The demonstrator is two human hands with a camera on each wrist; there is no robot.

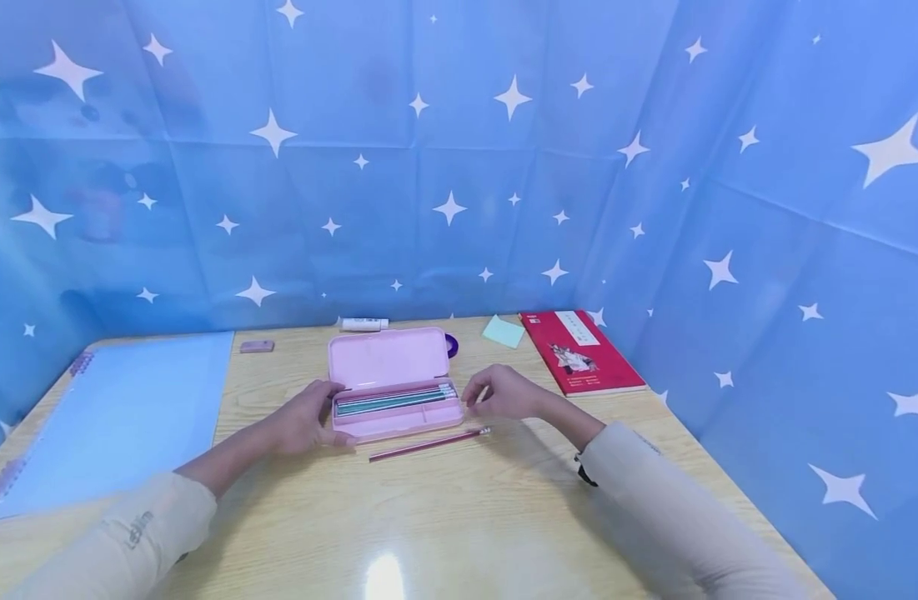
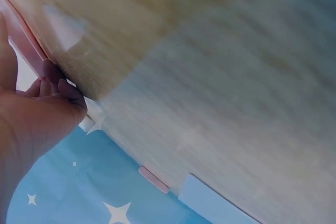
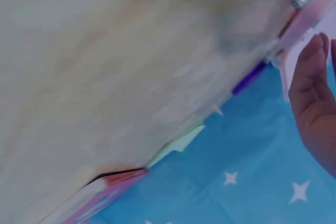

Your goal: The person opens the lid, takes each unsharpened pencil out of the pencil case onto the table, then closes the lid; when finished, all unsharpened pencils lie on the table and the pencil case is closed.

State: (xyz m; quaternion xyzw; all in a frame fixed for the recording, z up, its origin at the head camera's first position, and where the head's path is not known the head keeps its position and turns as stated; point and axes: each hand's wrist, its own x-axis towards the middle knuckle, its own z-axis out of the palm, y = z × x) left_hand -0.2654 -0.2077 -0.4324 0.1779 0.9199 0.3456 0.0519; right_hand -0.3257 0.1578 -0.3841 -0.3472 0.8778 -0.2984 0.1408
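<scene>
Pencil case (image 1: pixel 389 358) sits on wooden table (image 1: pixel 428 517) (starry backdrop (image 1: pixel 616 208)).

The left arm (image 1: pixel 139 521) and right arm (image 1: pixel 676 508) reach forward, the left hand (image 1: pixel 301 421) with thumb (image 1: pixel 342 438) and fingers (image 1: pixel 323 389) parted, the right hand (image 1: pixel 509 393) loosely curved, its exact pose hard to judge.
</scene>
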